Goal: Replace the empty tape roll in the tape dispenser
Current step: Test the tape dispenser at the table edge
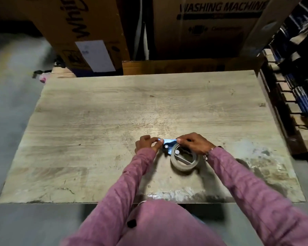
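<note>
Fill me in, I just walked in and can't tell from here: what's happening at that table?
A person in pink sleeves is working on a tape dispenser lying on the wooden table. A tape roll already sits on it. The left hand and right hand each pinch an end of a short strip of tape stretched across the dispenser's front end, seemingly threading it. Cardboard boxes stand behind the table.

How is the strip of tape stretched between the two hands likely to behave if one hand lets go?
The shiny strip of clear tape looks thin, so it would probably go limp and curl. Pinched by the left hand and right hand, it likely sticks to fingers. The grey round tape roll lies flat in the dispenser on the wooden table, so rolling seems unlikely.
</note>
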### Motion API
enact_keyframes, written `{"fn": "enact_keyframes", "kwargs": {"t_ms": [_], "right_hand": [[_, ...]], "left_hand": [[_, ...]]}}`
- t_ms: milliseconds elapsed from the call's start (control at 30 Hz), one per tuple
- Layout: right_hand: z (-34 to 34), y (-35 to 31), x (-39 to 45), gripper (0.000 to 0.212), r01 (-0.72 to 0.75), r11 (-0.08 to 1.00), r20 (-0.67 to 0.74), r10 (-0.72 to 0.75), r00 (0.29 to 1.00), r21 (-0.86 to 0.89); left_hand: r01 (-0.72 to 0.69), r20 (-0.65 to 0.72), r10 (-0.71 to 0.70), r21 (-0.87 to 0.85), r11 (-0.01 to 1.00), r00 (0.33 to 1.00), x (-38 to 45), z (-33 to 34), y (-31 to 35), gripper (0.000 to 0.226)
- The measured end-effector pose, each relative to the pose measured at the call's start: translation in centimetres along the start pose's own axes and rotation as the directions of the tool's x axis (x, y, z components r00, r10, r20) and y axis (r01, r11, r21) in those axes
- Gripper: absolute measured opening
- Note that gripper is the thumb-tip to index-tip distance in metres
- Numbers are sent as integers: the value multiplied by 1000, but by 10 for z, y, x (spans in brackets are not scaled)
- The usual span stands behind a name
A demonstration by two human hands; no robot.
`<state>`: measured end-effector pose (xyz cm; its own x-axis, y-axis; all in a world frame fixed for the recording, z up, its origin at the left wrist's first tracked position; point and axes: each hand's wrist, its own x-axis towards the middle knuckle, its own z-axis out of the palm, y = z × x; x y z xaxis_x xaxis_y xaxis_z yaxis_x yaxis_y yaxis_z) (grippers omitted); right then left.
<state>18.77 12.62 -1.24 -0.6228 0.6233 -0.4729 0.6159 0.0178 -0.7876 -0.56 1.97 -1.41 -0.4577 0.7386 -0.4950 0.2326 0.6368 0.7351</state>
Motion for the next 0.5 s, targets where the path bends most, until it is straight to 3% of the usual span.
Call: {"fn": "enact_keyframes", "kwargs": {"t_ms": [133, 233, 300, 433, 500], "right_hand": [[-16, -4, 15, 22, 23, 996, 79, -16, 997, -87], [-21, -7, 22, 21, 32, 994, 101, -21, 995, -107], [-21, -6, 23, 13, 27, 995, 106, -16, 994, -98], [-19, 3, 22, 28, 53, 996, 60, -49, 997, -77], [-18, 1, 19, 21, 61, 996, 26, -60, 998, -66]], "left_hand": [[-52, -38, 59, 169, 984, 997, 6, 7, -2, 37], [-48, -49, 61, 230, 972, 997, 10, 11, -4, 35], [-50, -50, 63, 237, 970, 997, 11, 13, -6, 33], [-35, -60, 50, 236, 971, 997, 10, 14, -3, 35], [-33, -60, 45, 198, 980, 997, 9, 13, -3, 34]]}}
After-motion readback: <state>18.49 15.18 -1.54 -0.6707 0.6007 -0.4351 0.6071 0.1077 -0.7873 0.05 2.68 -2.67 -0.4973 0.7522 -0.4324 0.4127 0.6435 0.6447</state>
